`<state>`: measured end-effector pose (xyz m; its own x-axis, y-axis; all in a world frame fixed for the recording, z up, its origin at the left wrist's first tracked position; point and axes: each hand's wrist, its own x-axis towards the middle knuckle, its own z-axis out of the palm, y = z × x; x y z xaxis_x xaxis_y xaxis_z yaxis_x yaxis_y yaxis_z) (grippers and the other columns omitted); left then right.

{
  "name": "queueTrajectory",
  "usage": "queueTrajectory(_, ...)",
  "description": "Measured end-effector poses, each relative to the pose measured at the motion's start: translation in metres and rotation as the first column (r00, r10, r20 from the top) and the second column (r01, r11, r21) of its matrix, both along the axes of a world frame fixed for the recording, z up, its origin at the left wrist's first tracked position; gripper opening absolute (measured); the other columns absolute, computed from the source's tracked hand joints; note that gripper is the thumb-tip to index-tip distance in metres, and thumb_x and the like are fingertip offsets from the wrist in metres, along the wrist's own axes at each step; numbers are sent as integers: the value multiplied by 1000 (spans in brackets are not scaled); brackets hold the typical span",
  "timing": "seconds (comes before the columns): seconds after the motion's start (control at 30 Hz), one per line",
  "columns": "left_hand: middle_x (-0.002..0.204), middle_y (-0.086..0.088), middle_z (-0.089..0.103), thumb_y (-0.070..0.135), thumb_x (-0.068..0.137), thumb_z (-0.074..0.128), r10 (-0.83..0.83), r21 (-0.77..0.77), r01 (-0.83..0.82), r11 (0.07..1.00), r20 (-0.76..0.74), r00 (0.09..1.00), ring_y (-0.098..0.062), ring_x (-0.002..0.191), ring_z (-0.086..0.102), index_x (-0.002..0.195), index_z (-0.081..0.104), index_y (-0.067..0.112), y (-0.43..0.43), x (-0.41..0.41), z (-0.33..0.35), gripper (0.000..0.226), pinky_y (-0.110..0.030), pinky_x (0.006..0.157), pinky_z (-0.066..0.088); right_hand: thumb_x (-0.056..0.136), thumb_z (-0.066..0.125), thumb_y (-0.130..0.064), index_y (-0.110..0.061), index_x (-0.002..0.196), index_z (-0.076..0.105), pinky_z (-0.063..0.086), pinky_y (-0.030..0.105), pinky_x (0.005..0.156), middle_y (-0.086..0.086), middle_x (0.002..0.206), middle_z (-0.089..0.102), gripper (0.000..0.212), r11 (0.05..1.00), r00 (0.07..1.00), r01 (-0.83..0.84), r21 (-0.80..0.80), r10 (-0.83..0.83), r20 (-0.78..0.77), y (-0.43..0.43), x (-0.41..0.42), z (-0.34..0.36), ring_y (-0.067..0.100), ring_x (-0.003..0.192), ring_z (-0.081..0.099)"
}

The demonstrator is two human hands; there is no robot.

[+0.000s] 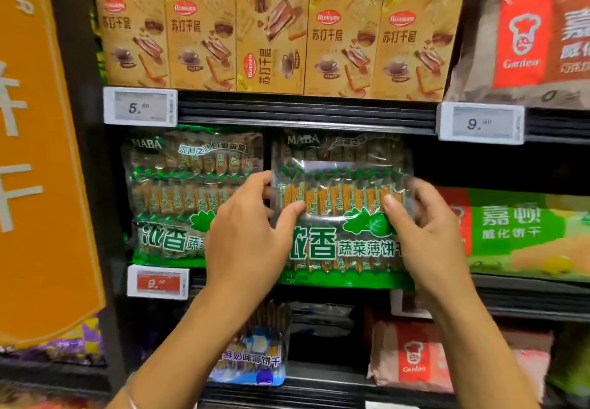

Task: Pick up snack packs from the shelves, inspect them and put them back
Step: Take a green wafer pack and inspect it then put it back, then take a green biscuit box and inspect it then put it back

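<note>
Nearest, two bare forearms reaching up from the bottom edge. Left hand (245, 233) gripping the left edge of a green biscuit pack (343, 214), thumb across its front and fingers curled behind; right hand (424, 230) gripping the right edge the same way, thumb on the clear window. Pack upright, held at the front of the middle shelf (306, 118), label facing out. Just left of it, touching or nearly so, a second identical green pack (169, 198) standing on the same shelf, with a red price tag (158, 282) below. Lower down, a blue biscuit pack (252, 357) and a red-labelled bag (415, 357). Further up, a row of tan cracker boxes (271, 38) above white price tags reading 5 and 9. Far left, an orange banner (41, 153).
</note>
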<state>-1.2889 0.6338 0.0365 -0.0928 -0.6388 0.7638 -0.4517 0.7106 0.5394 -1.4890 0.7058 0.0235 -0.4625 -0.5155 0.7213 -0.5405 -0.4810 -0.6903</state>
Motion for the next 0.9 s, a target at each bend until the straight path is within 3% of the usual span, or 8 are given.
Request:
queueTrajectory(0.17,83,12,65,52,91,73,128,-46,-125,991,62,990,-18,79,65,128,62,22,-1,-4,11,49,-37,62,55,103,64,-25,-39,111,63,49,7,76,-18,110,73,16,999,1000,8,-44,-7,25,-11,-4,2,-5,103,68)
queueTrajectory(0.27,89,8,69,53,91,74,173,-81,-168,982,61,983,-17,80,61,135,60,19,-1,-6,14,57,-34,65,47,100,69,-21,-39,102,66,51,9,78,-20,103,76,18,996,997,30,-85,-24,74,-17,-3,7,-4,100,70)
queueTrajectory(0.47,83,10,59,47,94,73,234,-105,-223,969,103,967,-21,75,55,137,56,15,0,-16,17,55,-33,67,32,96,71,-14,-28,101,69,59,37,91,-3,105,76,15,987,978,113,-114,-90,190,-36,-1,9,15,100,72)
queueTrajectory(0.57,110,1,74,37,95,75,155,-138,-144,980,74,985,-24,97,69,156,43,11,2,-15,5,73,-33,78,43,97,70,-14,-31,108,66,55,28,90,-5,112,74,21,987,973,111,-114,-84,216,-39,3,2,11,105,70)
queueTrajectory(0.67,152,-3,56,17,96,75,-68,-113,61,992,-59,996,-20,133,60,158,40,12,2,-13,-18,72,-40,96,59,98,69,-13,-36,109,64,51,17,88,-10,115,72,25,989,971,95,-115,-66,231,-36,5,-6,2,107,68)
queueTrajectory(0.73,159,-5,46,5,93,75,-138,-180,113,977,-134,981,-18,142,52,155,45,10,3,-13,-36,69,-32,92,62,99,68,-13,-34,115,63,50,9,86,-14,116,71,27,989,972,87,-120,-58,227,-33,9,-9,-5,107,67)
queueTrajectory(0.8,161,-11,42,1,90,76,-125,-279,83,957,-134,983,-21,148,44,149,53,5,3,-13,-54,64,-28,102,56,100,68,-13,-27,125,63,50,9,88,-12,118,72,29,988,975,102,-116,-76,209,-32,10,-9,-5,109,67)
queueTrajectory(0.9,156,-17,43,15,85,83,44,-340,-56,939,-44,998,-33,144,43,146,57,10,1,-13,-71,66,-44,112,43,99,69,-15,-16,130,65,55,22,95,-5,119,73,32,983,969,149,-107,-124,215,-34,12,-11,5,111,69)
